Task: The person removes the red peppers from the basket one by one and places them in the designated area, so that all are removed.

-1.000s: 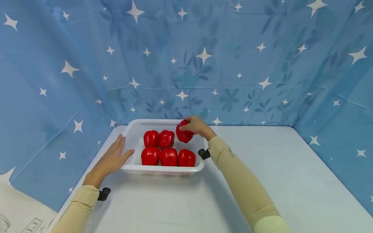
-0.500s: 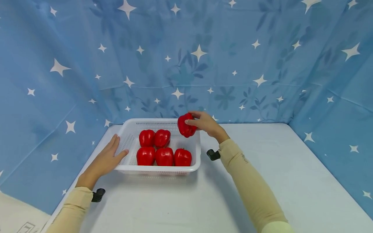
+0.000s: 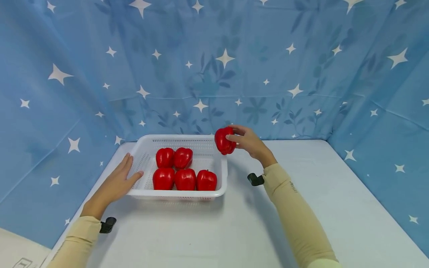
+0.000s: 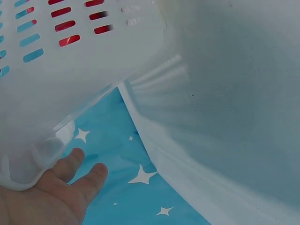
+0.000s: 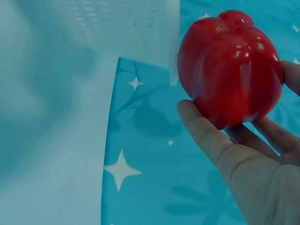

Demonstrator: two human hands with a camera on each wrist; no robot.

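Note:
My right hand [image 3: 249, 142] holds a red bell pepper [image 3: 224, 140] between thumb and fingers, raised over the right back rim of a white plastic basket [image 3: 219, 192]. The right wrist view shows the same bell pepper [image 5: 229, 70] in the fingertips. Several other red bell peppers lie in the basket: two in the back row, three in the front row, such as the front middle bell pepper [image 3: 185, 179]. At the basket's left end, my left hand [image 3: 115, 182] rests against the rim with fingers straight. Part of that left hand [image 4: 56, 192] shows in the left wrist view beside the basket wall.
The basket stands on a white table [image 3: 301, 193], whose surface stretches to the right and in front. A blue curtain [image 3: 207, 67] with white stars hangs behind and at both sides. A printed pale cloth [image 3: 20, 249] shows at the lower left.
My right hand has lifted the bell pepper up and right, from inside the basket to its right rim. My left hand keeps its place at the basket. The head view has shifted slightly.

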